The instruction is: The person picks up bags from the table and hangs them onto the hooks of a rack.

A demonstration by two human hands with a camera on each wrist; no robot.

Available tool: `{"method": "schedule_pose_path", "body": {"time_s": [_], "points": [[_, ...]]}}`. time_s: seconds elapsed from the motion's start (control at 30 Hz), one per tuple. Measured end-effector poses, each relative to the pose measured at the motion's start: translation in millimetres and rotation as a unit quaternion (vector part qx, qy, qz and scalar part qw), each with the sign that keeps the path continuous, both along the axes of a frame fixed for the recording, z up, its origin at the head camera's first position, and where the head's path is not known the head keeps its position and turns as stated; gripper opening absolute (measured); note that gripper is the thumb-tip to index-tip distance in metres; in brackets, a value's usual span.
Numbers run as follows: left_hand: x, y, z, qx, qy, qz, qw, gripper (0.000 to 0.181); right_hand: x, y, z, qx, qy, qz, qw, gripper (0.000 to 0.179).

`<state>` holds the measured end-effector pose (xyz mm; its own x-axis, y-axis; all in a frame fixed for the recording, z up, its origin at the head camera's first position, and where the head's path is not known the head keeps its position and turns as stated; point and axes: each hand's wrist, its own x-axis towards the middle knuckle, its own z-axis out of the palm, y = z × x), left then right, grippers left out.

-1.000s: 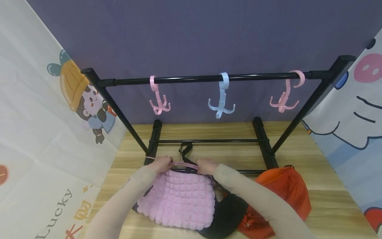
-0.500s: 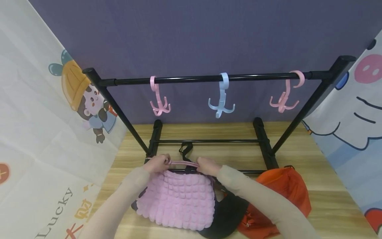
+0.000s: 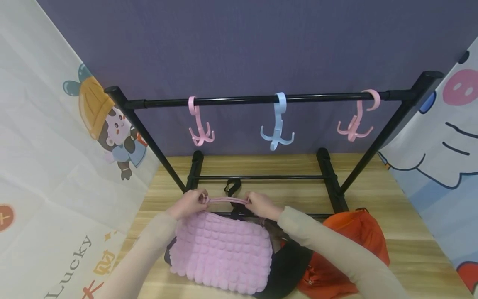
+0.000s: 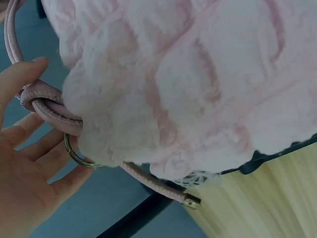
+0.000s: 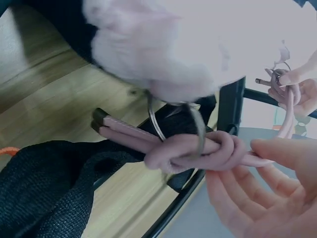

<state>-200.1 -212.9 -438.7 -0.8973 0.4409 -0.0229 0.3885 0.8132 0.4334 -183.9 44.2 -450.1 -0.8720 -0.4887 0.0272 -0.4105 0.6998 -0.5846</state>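
A puffy pink quilted handbag (image 3: 224, 251) hangs below both hands in the head view. Its pink cord handle (image 3: 225, 199) spans between them. My left hand (image 3: 189, 203) pinches the handle's left end; in the left wrist view the thumb lies by a knot (image 4: 42, 99) and the fingers lie behind it, near a metal ring (image 4: 74, 151). My right hand (image 3: 261, 204) pinches the other end, with thumb and fingertips right beside a second knot (image 5: 198, 151) looped through metal rings. A black cap (image 3: 287, 265) shows partly behind the bag.
A black rack carries a top bar (image 3: 235, 100) with a pink hook (image 3: 201, 128), a blue hook (image 3: 278, 124) and another pink hook (image 3: 355, 120). An orange bag (image 3: 354, 241) lies at the right on the wooden table (image 3: 403, 232). A black strap (image 3: 233, 187) lies among the lower bars.
The left hand has shifted left and slightly up along the handle, and the right hand slightly up. The handle is now stretched out longer between them, and the bag has tilted a little.
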Motion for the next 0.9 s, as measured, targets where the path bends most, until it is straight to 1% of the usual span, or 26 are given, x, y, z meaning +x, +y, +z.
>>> {"method": "schedule_pose_path", "body": {"time_s": [0.1,0.2,0.37,0.5,0.67,0.83,0.9], "points": [[2.2,-2.2,5.6,0.027,0.005,-0.002,0.9996,0.023,1.1,0,2.6,-0.038,-0.027,-0.002,0.9989,0.007],[4.4,-5.3,9.4,0.040,0.010,0.002,0.9991,0.024,2.7,0,5.3,-0.060,-0.037,-0.004,0.9975,0.008],[9.4,-9.8,17.1,0.047,0.026,0.013,0.9985,0.023,6.2,-1,12.3,-0.098,-0.034,-0.008,0.9946,0.006],[14.7,-13.3,24.1,0.057,0.028,0.023,0.9977,0.025,9.5,-2,18.2,-0.130,-0.045,-0.008,0.9905,0.005],[19.5,-16.0,32.6,0.072,0.036,0.032,0.9962,0.025,12.9,-2,25.5,-0.153,-0.071,-0.008,0.9857,0.005],[23.9,-16.9,42.9,0.088,0.037,0.033,0.9948,0.023,15.7,-2,35.7,-0.175,-0.095,-0.004,0.9799,0.006],[25.6,-17.6,46.8,0.095,0.039,0.033,0.9941,0.023,16.9,-2,40.4,-0.182,-0.098,-0.004,0.9783,0.006]]}}
